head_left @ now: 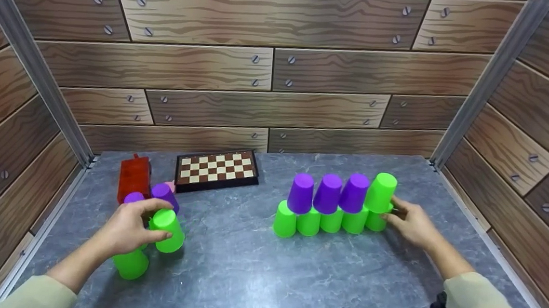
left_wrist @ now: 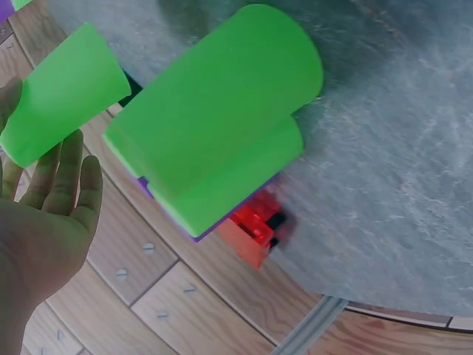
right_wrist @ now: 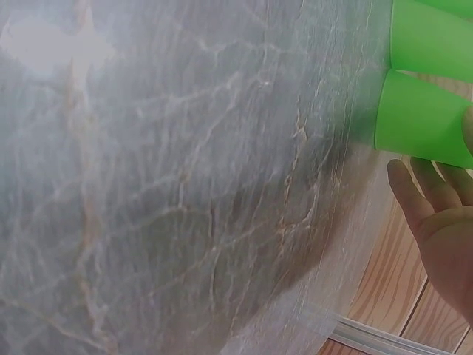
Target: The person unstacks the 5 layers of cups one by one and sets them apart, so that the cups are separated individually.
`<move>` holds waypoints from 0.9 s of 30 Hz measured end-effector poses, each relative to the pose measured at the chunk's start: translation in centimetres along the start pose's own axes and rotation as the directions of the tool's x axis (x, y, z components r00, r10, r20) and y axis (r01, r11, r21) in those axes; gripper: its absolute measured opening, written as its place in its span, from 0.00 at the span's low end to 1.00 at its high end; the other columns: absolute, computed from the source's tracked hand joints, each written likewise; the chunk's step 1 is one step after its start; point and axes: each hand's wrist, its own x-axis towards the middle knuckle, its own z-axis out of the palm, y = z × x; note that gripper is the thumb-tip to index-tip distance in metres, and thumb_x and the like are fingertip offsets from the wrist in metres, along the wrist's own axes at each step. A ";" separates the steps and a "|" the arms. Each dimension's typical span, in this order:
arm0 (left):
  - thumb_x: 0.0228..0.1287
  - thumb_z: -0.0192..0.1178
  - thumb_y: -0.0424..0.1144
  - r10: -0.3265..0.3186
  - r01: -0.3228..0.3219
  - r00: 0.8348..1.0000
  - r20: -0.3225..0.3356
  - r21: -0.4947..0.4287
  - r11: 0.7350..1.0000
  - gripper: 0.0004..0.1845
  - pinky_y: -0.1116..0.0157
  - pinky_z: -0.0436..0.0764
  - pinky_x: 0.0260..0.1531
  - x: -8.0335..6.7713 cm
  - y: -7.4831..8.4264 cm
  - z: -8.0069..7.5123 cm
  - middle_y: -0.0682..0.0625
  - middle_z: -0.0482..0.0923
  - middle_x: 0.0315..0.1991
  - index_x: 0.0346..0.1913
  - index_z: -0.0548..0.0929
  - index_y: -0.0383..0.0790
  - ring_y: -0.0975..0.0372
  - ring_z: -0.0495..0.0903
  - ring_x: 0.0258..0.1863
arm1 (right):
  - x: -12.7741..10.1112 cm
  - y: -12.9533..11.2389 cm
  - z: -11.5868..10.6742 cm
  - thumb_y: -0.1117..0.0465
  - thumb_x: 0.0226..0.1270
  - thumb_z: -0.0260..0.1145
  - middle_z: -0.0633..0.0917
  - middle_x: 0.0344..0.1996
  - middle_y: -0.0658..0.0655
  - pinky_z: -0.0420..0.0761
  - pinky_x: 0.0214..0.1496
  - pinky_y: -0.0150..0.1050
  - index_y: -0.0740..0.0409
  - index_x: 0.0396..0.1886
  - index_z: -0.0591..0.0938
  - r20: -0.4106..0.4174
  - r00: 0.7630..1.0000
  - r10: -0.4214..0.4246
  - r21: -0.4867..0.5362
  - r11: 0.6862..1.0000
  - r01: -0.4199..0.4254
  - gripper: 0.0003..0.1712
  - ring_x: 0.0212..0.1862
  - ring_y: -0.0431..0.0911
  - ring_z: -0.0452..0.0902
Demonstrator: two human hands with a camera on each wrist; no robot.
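Note:
My left hand (head_left: 134, 226) grips a green cup (head_left: 168, 231) near the table's left side; in the left wrist view that cup (left_wrist: 65, 90) sits between thumb and fingers (left_wrist: 70, 174). A second green cup (head_left: 130, 263) stands under my wrist and fills the left wrist view (left_wrist: 222, 126). On the right stands a row of upside-down green cups (head_left: 308, 222) with three purple cups (head_left: 328, 193) and one green cup (head_left: 381, 192) on top. My right hand (head_left: 407, 223) holds the end bottom cup (right_wrist: 421, 122) between thumb and fingers (right_wrist: 425, 196).
Two purple cups (head_left: 165, 195) stand behind my left hand, next to a red box (head_left: 133, 177). A folded chessboard (head_left: 216, 169) lies at the back. Wood-pattern walls (head_left: 270, 76) close in the grey marble tabletop (head_left: 246, 277) on three sides.

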 end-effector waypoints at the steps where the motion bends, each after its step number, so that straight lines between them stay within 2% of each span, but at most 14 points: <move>1: 0.52 0.84 0.37 0.000 0.000 1.000 0.011 0.001 1.000 0.26 0.61 0.85 0.44 -0.1 -0.1 0.1 0.51 0.86 0.46 0.56 0.88 0.43 0.59 0.81 0.41 | 0.0 0.1 0.0 0.66 0.76 0.70 0.78 0.65 0.78 0.81 0.64 0.58 0.73 0.77 0.67 0.000 1.000 -0.001 0.001 1.000 0.001 0.36 0.61 0.68 0.81; 4: 0.52 0.84 0.38 0.023 -0.024 0.999 0.040 0.028 0.999 0.26 0.60 0.85 0.44 -0.3 -0.5 0.4 0.52 0.86 0.46 0.54 0.87 0.44 0.59 0.81 0.42 | 0.0 0.2 0.1 0.67 0.75 0.70 0.78 0.65 0.78 0.81 0.64 0.57 0.74 0.76 0.67 -0.003 1.000 -0.010 0.009 1.000 0.011 0.36 0.61 0.68 0.81; 10: 0.51 0.85 0.40 0.050 -0.059 0.995 0.089 0.093 0.994 0.28 0.46 0.86 0.49 -0.6 -1.2 0.6 0.49 0.87 0.49 0.55 0.87 0.40 0.55 0.84 0.46 | 0.0 0.2 0.1 0.68 0.74 0.70 0.79 0.64 0.78 0.82 0.64 0.53 0.75 0.75 0.68 -0.012 0.999 -0.034 0.012 0.999 0.034 0.35 0.60 0.68 0.82; 13: 0.50 0.85 0.40 0.049 -0.061 0.994 0.102 0.122 0.991 0.28 0.47 0.86 0.49 -0.7 -1.3 0.6 0.50 0.87 0.49 0.55 0.87 0.40 0.54 0.85 0.47 | 0.0 0.2 0.0 0.68 0.75 0.70 0.78 0.64 0.78 0.82 0.63 0.52 0.76 0.75 0.68 -0.008 0.999 -0.033 0.021 0.999 0.034 0.35 0.61 0.68 0.81; 17: 0.49 0.86 0.41 0.044 -0.065 0.993 0.113 0.185 0.981 0.27 0.50 0.85 0.46 -0.7 -1.4 0.6 0.53 0.87 0.46 0.53 0.88 0.42 0.56 0.84 0.44 | -0.1 0.0 0.0 0.67 0.76 0.69 0.77 0.65 0.79 0.81 0.64 0.55 0.77 0.76 0.67 -0.002 1.000 -0.032 0.027 0.999 0.032 0.36 0.62 0.70 0.80; 23: 0.48 0.86 0.41 0.031 -0.066 0.990 0.141 0.254 0.965 0.26 0.49 0.87 0.43 -0.6 -1.5 0.8 0.53 0.88 0.42 0.51 0.88 0.43 0.56 0.85 0.42 | 0.1 0.0 0.0 0.67 0.75 0.70 0.76 0.66 0.80 0.79 0.65 0.59 0.77 0.75 0.67 -0.005 1.000 -0.030 0.019 0.999 0.030 0.36 0.62 0.71 0.80; 27: 0.47 0.86 0.41 0.043 -0.083 0.989 0.143 0.287 0.954 0.27 0.50 0.87 0.42 -0.7 -1.6 0.9 0.53 0.88 0.41 0.51 0.88 0.43 0.57 0.85 0.40 | 0.0 0.1 0.0 0.68 0.75 0.70 0.76 0.66 0.80 0.79 0.65 0.58 0.77 0.75 0.67 -0.010 1.000 -0.028 0.019 0.999 0.028 0.36 0.62 0.70 0.80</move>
